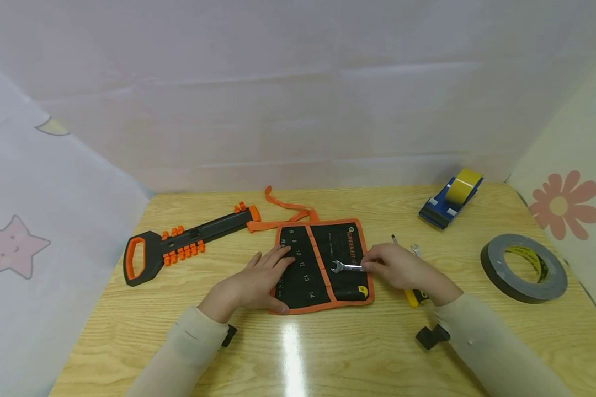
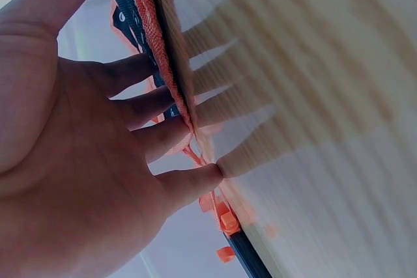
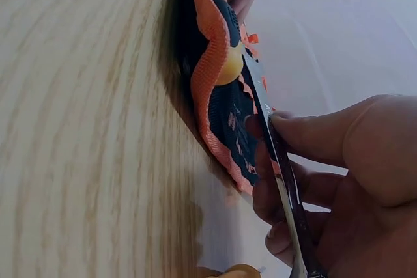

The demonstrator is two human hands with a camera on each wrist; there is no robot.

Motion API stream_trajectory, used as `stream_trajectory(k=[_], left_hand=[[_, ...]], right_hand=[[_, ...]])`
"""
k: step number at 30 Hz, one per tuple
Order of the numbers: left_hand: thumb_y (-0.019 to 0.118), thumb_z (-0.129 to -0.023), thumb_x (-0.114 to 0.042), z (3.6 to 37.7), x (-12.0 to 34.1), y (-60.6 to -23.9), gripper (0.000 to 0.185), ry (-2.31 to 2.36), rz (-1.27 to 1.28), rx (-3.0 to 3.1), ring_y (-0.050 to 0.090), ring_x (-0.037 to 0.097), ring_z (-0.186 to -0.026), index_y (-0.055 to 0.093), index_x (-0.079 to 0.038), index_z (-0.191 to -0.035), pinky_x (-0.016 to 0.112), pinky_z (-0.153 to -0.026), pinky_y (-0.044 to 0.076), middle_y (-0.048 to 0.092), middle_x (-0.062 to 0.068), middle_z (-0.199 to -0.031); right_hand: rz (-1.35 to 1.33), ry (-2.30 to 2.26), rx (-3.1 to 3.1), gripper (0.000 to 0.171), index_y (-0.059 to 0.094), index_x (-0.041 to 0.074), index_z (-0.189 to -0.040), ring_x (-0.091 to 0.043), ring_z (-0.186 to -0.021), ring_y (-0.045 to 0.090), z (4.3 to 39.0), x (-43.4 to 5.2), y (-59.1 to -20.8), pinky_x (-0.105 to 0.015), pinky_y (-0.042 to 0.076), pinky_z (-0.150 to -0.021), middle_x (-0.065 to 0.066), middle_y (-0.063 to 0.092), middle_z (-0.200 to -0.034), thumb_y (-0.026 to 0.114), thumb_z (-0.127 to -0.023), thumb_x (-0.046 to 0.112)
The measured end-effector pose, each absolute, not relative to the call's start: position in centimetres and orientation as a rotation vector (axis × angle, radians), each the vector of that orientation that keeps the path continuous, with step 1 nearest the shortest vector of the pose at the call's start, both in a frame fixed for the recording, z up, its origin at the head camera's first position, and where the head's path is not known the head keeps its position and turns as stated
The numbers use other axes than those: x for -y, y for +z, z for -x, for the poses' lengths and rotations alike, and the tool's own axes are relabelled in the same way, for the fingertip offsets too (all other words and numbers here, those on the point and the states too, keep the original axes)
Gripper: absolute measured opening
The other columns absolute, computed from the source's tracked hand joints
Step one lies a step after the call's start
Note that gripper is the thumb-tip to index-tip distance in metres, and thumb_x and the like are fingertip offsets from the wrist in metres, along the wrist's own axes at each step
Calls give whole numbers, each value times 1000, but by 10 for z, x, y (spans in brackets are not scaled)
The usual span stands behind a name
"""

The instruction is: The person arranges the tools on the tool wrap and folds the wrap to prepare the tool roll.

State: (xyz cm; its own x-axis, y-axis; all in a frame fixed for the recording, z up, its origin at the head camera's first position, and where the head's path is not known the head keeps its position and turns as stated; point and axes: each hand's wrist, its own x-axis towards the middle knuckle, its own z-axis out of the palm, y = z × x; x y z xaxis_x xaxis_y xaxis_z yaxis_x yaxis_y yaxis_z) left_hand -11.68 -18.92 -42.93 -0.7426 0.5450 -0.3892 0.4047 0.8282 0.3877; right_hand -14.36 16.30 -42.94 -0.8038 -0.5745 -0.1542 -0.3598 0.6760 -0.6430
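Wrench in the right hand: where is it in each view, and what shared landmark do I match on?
Head: wrench right of centre, below mid-height, in the right hand, open end over the black pouch.
Left wrist: not visible.
Right wrist: wrench right of centre, running down to the bottom edge, gripped by thumb and fingers.
Landmark: the pouch's orange trim, in all three.

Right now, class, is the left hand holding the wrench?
No: the right hand pinches the wrench, while the left hand rests on the pouch.

Spread left-hand fingers (image 2: 163,140) touch the black, orange-edged pouch (image 2: 155,30).
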Motion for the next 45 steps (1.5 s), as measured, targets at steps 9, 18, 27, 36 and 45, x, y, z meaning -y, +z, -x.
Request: stream_trajectory(k=[9, 18, 27, 36, 45], left_hand=[[91, -87, -45, 117, 189, -429, 110, 382, -699, -2515, 3, 38, -171, 31, -5, -170, 68, -135, 9, 7, 14, -183], [91, -87, -44, 117, 189, -429, 110, 382, -694, -2514, 3, 37, -171, 31, -5, -170, 68, -135, 9, 8, 14, -183], [90, -87, -45, 116, 189, -428, 109, 379, -703, -2516, 3, 37, -171, 31, -5, -170, 68, -135, 9, 8, 14, -183], [90, -88, -45, 116, 188, -426, 108, 372, -703, -2511, 3, 38, -171, 30, -5, -170, 68, -134, 10, 7, 14, -183], [89, -88, -46, 116, 188, -427, 109, 360, -704, -2512, 3, 38, -171, 30, -5, -170, 68, -134, 10, 6, 14, -183]], right_hand=[[790, -841, -2520, 18, 82, 10, -109, -15, -98, 72, 145, -158, -431, -42, 61, -88, -2, 80, -107, 65, -108, 13], [771, -796, -2477, 17, 82, 11, -106, -11, -93, 68, 149, -155, -431, -38, 59, -85, 1, 79, -103, 66, -108, 13], [811, -735, -2442, 19, 80, 13, -102, -7, -78, 57, 149, -148, -432, -31, 52, -75, 5, 71, -90, 62, -110, 15], [748, -763, -2491, 15, 78, 13, -98, -7, -72, 57, 147, -134, -435, -27, 49, -69, 6, 73, -88, 66, -108, 15], [759, -801, -2543, 14, 79, 14, -96, -6, -73, 58, 145, -123, -441, -28, 52, -71, 6, 73, -87, 70, -106, 15]])
